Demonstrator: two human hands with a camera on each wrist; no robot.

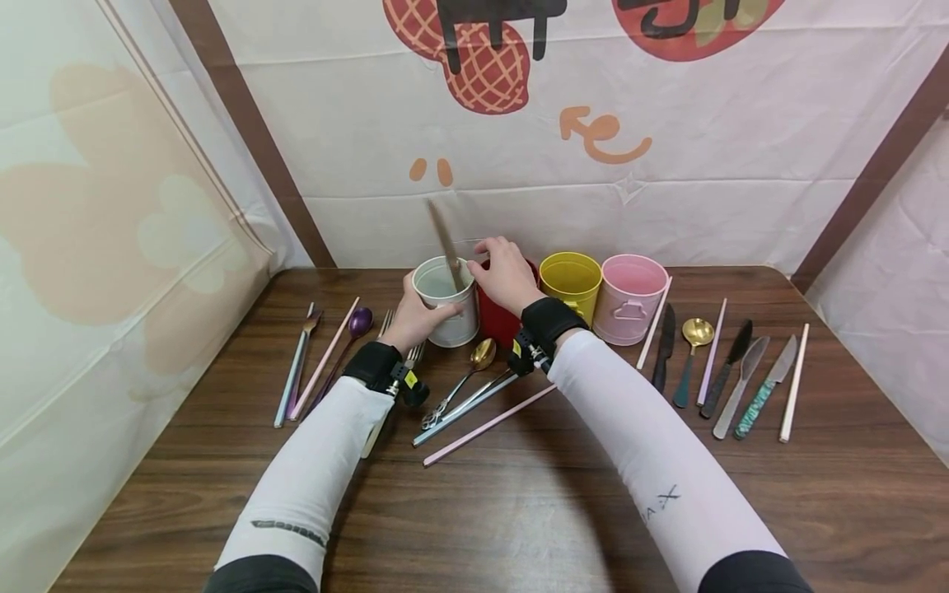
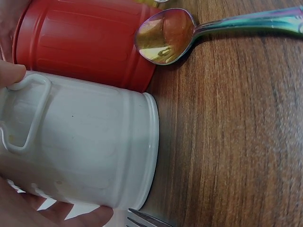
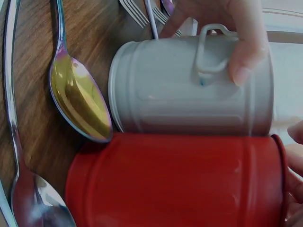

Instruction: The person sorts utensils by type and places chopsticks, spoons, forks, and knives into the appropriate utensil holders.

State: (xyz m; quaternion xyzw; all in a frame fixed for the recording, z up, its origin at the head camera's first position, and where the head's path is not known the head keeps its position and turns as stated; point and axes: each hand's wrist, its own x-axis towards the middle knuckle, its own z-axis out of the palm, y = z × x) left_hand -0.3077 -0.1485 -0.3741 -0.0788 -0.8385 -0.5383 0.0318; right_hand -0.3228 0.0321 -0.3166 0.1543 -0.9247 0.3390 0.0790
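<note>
My left hand (image 1: 418, 318) grips the white metal bucket (image 2: 80, 137) round its side, thumb near the small handle and fingers behind. Inside that bucket a brownish stick-like utensil (image 1: 443, 239) leans to the left, blurred, its lower end hidden by the wall. The right hand (image 1: 507, 274) hovers at the rim of the red bucket (image 3: 175, 182), fingers loosely bent and holding nothing; its fingertips are near the white bucket's rim. Both buckets stand side by side. A gold-bowled spoon (image 3: 78, 99) with an iridescent handle lies in front of them.
Right of the red bucket stand a yellow bucket (image 1: 571, 280) and a pink bucket (image 1: 630, 284). Chopsticks, knives (image 1: 767, 387) and a gold ladle (image 1: 697, 333) lie at right. At left are a purple spoon (image 1: 360, 322), a fork and chopsticks. A fabric backdrop (image 1: 474, 165) hangs behind the table.
</note>
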